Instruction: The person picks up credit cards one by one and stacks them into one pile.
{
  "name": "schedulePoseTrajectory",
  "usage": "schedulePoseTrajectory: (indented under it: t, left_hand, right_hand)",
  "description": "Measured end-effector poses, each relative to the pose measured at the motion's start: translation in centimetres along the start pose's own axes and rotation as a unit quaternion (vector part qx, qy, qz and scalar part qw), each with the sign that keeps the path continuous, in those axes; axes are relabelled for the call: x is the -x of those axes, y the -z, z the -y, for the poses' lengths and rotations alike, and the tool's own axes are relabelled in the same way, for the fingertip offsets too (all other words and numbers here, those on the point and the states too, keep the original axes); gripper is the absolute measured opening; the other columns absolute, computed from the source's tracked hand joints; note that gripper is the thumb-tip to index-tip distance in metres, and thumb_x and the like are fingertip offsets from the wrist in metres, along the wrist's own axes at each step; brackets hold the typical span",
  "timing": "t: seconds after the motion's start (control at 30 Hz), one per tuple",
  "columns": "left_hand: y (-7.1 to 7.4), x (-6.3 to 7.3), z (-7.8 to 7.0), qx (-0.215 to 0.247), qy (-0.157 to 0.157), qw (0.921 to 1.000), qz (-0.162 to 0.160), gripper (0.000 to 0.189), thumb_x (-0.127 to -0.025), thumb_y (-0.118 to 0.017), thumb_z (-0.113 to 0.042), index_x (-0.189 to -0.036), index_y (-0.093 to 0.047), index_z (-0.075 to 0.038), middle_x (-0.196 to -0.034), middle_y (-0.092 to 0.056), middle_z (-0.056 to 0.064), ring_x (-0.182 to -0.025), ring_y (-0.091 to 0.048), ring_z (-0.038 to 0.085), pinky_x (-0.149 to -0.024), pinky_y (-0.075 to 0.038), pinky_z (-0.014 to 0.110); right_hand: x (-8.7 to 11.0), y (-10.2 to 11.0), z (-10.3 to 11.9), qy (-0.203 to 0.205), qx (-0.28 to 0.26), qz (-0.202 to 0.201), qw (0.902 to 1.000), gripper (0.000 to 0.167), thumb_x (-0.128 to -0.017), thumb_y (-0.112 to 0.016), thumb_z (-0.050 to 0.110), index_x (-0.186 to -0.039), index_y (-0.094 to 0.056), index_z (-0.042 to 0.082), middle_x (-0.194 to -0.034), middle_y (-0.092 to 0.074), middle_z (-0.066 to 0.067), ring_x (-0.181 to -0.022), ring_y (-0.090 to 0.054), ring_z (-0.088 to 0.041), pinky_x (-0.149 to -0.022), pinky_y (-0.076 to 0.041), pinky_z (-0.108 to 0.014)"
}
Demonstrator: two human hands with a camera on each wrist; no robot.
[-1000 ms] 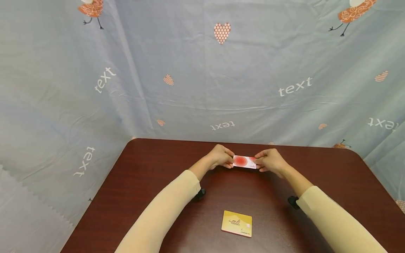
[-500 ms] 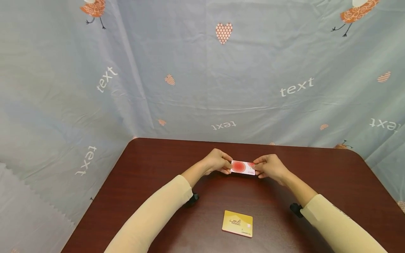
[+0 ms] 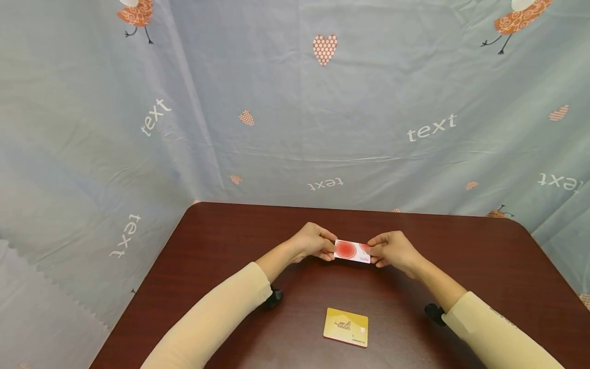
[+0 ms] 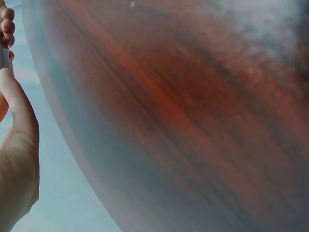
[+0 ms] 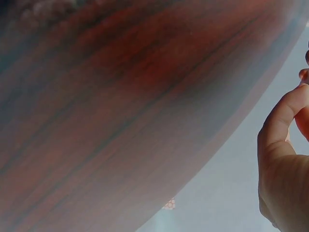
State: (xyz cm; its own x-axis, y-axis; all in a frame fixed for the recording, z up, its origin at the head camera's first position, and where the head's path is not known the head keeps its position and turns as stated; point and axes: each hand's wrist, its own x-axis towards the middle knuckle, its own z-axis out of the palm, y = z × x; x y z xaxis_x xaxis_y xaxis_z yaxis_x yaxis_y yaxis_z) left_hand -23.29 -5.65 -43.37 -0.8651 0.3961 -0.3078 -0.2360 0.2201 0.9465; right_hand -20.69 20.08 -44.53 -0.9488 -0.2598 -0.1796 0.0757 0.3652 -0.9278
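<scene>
Between both hands, over the far half of the table, is a white card with red circles (image 3: 345, 249). My left hand (image 3: 312, 242) pinches its left end, thumb in front and fingers behind. At the other end my right hand (image 3: 395, 252) pinches it the same way, the thumb over part of the print. Nearer to me a yellow card (image 3: 345, 327) with a small drawing lies on the table, apart from both hands. In the left wrist view the left hand (image 4: 19, 159) shows at the edge; the right wrist view shows the right hand (image 5: 285, 159) likewise.
The dark red-brown wooden table (image 3: 230, 230) has rounded far corners. Behind it and along the left hangs a pale blue printed curtain (image 3: 276, 143). A dark band (image 3: 435, 313) shows at the right wrist, another (image 3: 273, 298) at the left.
Both hands have drawn the white and red card toward me and slightly left, still gripping both its ends. The yellow card stays where it was on the table.
</scene>
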Motion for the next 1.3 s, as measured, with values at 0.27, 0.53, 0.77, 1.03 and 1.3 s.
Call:
schedulePoseTrajectory:
  t: [0.27,0.53,0.77,1.03,1.3]
  left_hand:
    - [-0.2,1.0,0.2,0.012,0.003,0.9999,0.010,0.038,-0.090,-0.068,0.016,-0.128,-0.062,0.018,-0.080,-0.073,0.019,-0.059,-0.070,0.016,-0.062,-0.063,0.027]
    - [-0.4,2.1,0.5,0.001,0.000,0.9997,0.022,0.040,-0.091,-0.067,0.016,-0.130,-0.061,0.018,-0.086,-0.074,0.020,-0.061,-0.071,0.016,-0.063,-0.063,0.027]
    - [-0.7,3.0,0.5,-0.009,-0.005,0.9996,0.028,0.038,-0.090,-0.069,0.015,-0.127,-0.062,0.018,-0.080,-0.073,0.019,-0.061,-0.071,0.017,-0.064,-0.063,0.028]
    - [-1.2,3.8,1.4,0.002,0.005,0.9997,0.026,0.032,-0.089,-0.070,0.016,-0.121,-0.066,0.017,-0.080,-0.073,0.020,-0.060,-0.071,0.018,-0.062,-0.063,0.029]
    - [-1.4,4.5,1.5,0.003,0.007,0.9994,0.034,0.030,-0.088,-0.071,0.017,-0.117,-0.067,0.017,-0.082,-0.074,0.022,-0.061,-0.072,0.019,-0.063,-0.064,0.030]
  right_hand:
    - [1.0,-0.4,0.1,0.005,-0.003,0.004,1.0000,0.029,-0.098,-0.068,0.001,-0.121,-0.063,-0.015,-0.089,-0.073,-0.013,-0.074,-0.069,-0.020,-0.067,-0.063,-0.031]
    - [2.1,-0.8,-0.2,0.007,-0.011,0.012,0.9998,0.030,-0.097,-0.071,0.003,-0.120,-0.064,-0.015,-0.086,-0.073,-0.013,-0.073,-0.070,-0.020,-0.065,-0.063,-0.032]
    - [2.9,-0.9,-0.3,0.011,-0.009,0.017,0.9998,0.031,-0.096,-0.072,0.004,-0.120,-0.064,-0.015,-0.086,-0.074,-0.013,-0.072,-0.069,-0.021,-0.065,-0.063,-0.034]
    - [4.0,-1.3,-0.3,0.015,-0.004,0.030,0.9994,0.031,-0.095,-0.073,0.005,-0.118,-0.065,-0.015,-0.084,-0.074,-0.013,-0.070,-0.069,-0.021,-0.063,-0.063,-0.035]
    - [4.8,-1.4,-0.3,0.008,-0.010,0.040,0.9991,0.031,-0.094,-0.076,0.005,-0.115,-0.067,-0.014,-0.080,-0.073,-0.013,-0.069,-0.069,-0.023,-0.064,-0.064,-0.036]
